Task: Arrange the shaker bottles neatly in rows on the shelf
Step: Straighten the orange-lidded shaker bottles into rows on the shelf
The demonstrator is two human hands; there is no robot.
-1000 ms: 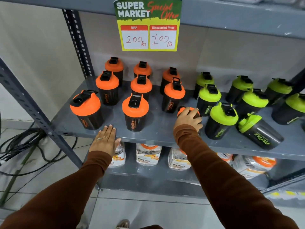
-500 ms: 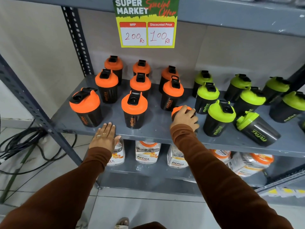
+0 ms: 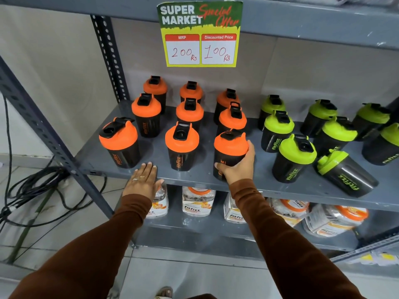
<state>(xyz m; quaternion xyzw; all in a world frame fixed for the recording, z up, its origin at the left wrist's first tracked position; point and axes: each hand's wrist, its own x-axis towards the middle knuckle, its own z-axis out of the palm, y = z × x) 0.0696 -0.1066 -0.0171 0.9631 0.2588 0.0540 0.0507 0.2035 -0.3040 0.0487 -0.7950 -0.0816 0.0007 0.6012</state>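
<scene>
At the far left, black cables (image 3: 32, 190) lie coiled on the floor beside the grey shelf (image 3: 194, 180). My left hand (image 3: 142, 182) rests flat on the shelf's near edge, fingers together and holding nothing, between two orange-lidded bottles in the near row. Orange bottles (image 3: 182, 145) stand upright in three columns, three deep, on the shelf's left half. My right hand (image 3: 237, 167) is clamped around the near-right orange one (image 3: 230, 152), at the near edge. Above hangs a price sign (image 3: 199, 34). To the right, green-lidded bottles (image 3: 293, 158) stand less evenly; one green bottle (image 3: 345, 171) near the edge is tilted over. Packets (image 3: 197, 203) fill the shelf below.
</scene>
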